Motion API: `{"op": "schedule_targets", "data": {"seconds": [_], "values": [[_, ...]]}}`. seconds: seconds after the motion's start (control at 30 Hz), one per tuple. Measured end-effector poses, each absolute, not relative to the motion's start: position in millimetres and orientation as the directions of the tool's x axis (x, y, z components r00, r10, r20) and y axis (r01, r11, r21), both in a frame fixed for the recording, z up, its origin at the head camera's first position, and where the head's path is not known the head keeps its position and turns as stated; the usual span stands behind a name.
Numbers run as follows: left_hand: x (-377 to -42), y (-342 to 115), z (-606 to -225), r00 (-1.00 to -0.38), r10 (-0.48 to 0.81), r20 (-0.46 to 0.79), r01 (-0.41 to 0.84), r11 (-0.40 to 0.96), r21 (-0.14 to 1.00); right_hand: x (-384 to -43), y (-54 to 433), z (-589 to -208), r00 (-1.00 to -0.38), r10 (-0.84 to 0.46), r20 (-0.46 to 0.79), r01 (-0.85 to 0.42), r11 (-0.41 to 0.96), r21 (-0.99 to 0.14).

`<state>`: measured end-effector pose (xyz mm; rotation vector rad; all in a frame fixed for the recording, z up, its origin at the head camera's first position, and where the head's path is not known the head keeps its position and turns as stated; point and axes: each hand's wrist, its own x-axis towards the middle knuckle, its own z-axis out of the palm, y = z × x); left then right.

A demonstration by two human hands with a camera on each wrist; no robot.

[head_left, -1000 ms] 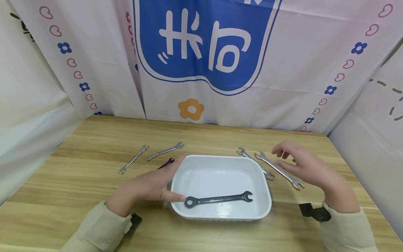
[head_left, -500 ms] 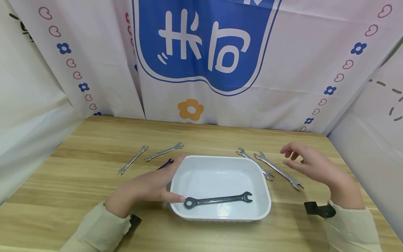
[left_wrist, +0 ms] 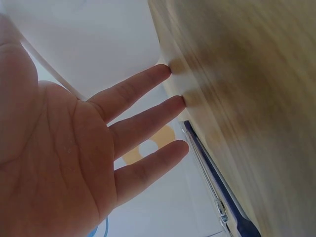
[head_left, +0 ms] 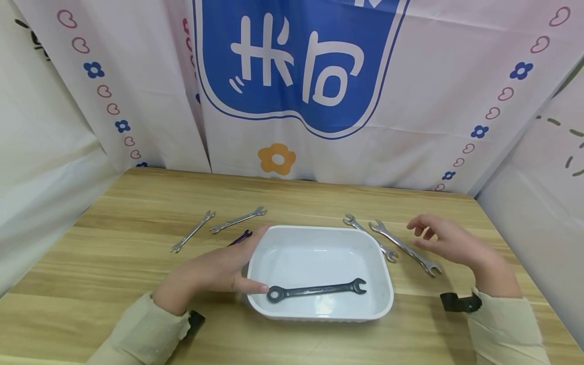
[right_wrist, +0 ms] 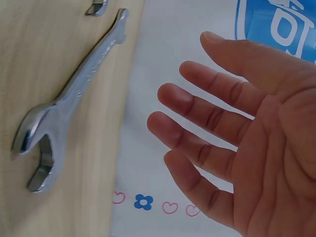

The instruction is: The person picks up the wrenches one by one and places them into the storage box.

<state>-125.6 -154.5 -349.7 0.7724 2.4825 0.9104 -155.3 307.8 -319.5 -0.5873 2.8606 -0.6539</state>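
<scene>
My left hand [head_left: 223, 266] rests against the left side of a white rectangular dish [head_left: 315, 248], thumb lying over its rim. In the left wrist view its fingers [left_wrist: 143, 121] are straight and spread, tips at the wooden table. Inside the dish lies a black combination wrench [head_left: 319, 289], ring end beside the thumb. To the right of the dish, my right hand [head_left: 449, 243] hovers with loosely bent fingers and holds nothing. Nearest to it is a large silver open-end wrench [head_left: 403, 246]; in the right wrist view this wrench [right_wrist: 74, 94] lies apart from the fingers.
Another silver wrench [head_left: 360, 225] lies partly behind the dish's right rim. Left of the dish are two slim silver wrenches, one slanted [head_left: 193, 232] and one flatter [head_left: 238, 220], and a purple wrench [head_left: 241, 236] partly hidden by my left hand. A printed curtain [head_left: 347, 157] hangs behind the table.
My right hand has drawn a little to the right, away from the large silver wrench, then dipped slightly. The left hand, dish and wrenches stay where they were.
</scene>
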Motion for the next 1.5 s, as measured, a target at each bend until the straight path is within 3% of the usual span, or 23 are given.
{"op": "schedule_targets", "data": {"seconds": [0.97, 1.5], "values": [[-124, -155, -348, -0.770, 0.618, -0.157, 0.364, 0.628, 0.688, -166, 308, -346, -0.877, -0.411, -0.249, -0.234, 0.818, -0.526], [-124, -156, -349, -0.779, 0.605, -0.167, 0.353, 0.643, 0.680, -164, 304, -349, -0.869, -0.360, -0.341, -0.165, 0.859, -0.485]]}}
